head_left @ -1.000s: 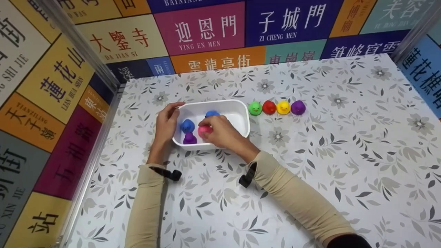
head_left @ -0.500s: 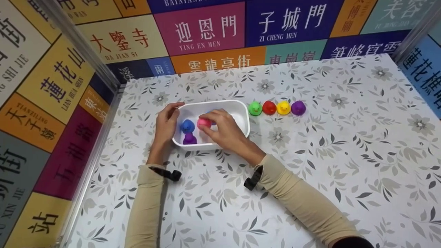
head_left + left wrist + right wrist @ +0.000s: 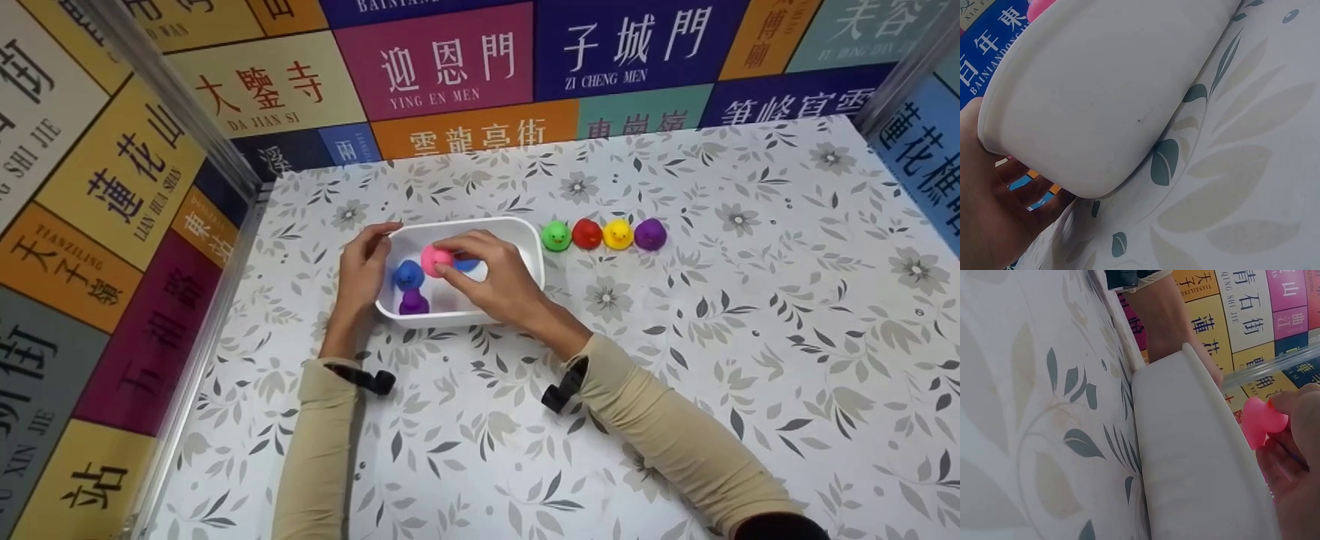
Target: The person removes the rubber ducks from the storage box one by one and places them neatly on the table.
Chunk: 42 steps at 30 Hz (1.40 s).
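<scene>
Pinching the pink duck [image 3: 433, 260] between thumb and fingertips, our right hand [image 3: 501, 279] holds it above the white tub's [image 3: 435, 322] floor, forearm [image 3: 667, 427] slanting in from the right. Our left hand [image 3: 363, 264] grips the tub's left end. Compared with a second ago, we have the duck higher and farther from us.

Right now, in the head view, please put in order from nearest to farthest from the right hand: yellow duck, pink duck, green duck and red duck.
1. Pink duck: pinched in the right hand, over the white tub.
2. Green duck: right of the tub.
3. Red duck: right of the green one.
4. Yellow duck: right of the red one.
</scene>
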{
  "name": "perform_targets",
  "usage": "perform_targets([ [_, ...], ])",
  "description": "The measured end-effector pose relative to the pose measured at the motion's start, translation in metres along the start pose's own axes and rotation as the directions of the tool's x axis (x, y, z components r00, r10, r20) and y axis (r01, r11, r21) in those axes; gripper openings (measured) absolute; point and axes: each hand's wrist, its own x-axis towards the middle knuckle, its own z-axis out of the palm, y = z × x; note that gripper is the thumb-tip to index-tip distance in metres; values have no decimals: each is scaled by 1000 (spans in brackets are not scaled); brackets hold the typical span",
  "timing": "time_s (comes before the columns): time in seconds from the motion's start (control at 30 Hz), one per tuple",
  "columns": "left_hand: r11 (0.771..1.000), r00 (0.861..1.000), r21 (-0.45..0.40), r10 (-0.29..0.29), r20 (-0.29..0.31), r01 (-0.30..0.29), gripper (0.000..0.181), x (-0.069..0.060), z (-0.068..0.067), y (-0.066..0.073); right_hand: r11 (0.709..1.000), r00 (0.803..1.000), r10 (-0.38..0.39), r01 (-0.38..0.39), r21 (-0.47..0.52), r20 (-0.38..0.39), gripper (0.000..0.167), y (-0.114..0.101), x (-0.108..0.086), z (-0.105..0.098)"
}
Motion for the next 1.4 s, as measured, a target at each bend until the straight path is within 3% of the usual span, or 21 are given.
perform_targets([
  [0.47, 1000, 1000, 4, 2, 0, -2, 30, 0, -1, 1, 999, 1000, -31, 31, -20, 3, 32, 8, -12, -45],
  [0.7, 1000, 1000, -5, 9, 2, -9, 30, 0, -2, 0, 992, 998, -60, 59, -109, -13, 32, 18, -21, -70],
  [1.13, 1000, 1000, 2, -4, 3, 4, 32, 0, 0, 5, 989, 997, 24, -35, -142, -80, 34, 29, -36, -117],
  [1.4, 1000, 1000, -1, -15, 4, 15, 32, 0, 0, 0, 978, 995, 39, -56, -200, -92, 32, 40, -45, -137],
])
